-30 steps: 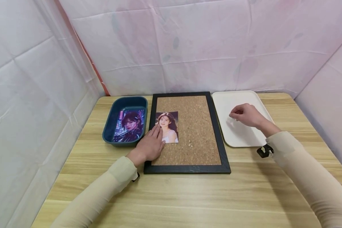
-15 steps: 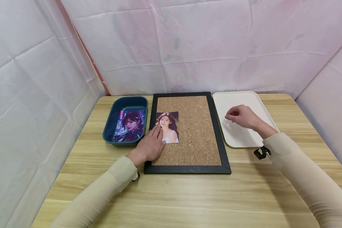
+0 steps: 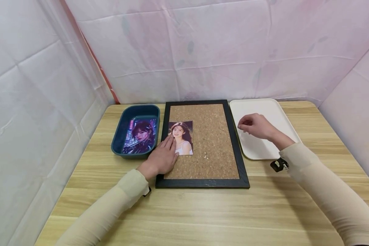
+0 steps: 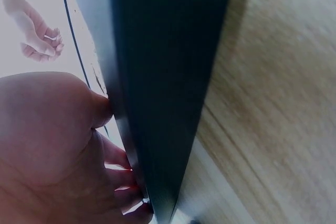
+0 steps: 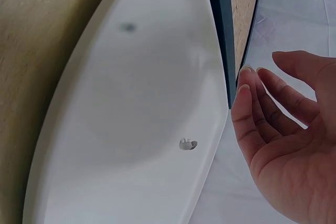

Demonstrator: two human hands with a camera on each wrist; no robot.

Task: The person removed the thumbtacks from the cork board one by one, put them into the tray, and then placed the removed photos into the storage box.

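My left hand [image 3: 163, 155] lies flat, fingers straight, pressing the lower left corner of a portrait photo [image 3: 182, 136] against the black-framed cork board [image 3: 213, 136]. In the left wrist view, that palm [image 4: 52, 145] rests beside the dark frame edge [image 4: 163, 77]. My right hand [image 3: 253, 125] hovers over the left part of the white tray [image 3: 264, 148], fingers curled. The left wrist view shows it [image 4: 38, 39] pinching a small pale pin [image 4: 50, 37]. One clear pin [image 5: 187, 144] lies loose in the tray [image 5: 131, 129] below the right hand [image 5: 278, 124].
A dark blue tray [image 3: 118, 136] to the left of the board holds a second photo [image 3: 139, 135]. A small fleck [image 3: 205, 156] lies on the cork. White cloth walls close in the wooden table [image 3: 203, 212] at the back and on both sides.
My right hand has drifted left over the white tray towards the cork board, fingers still curled. The left hand and the photo have stayed put.
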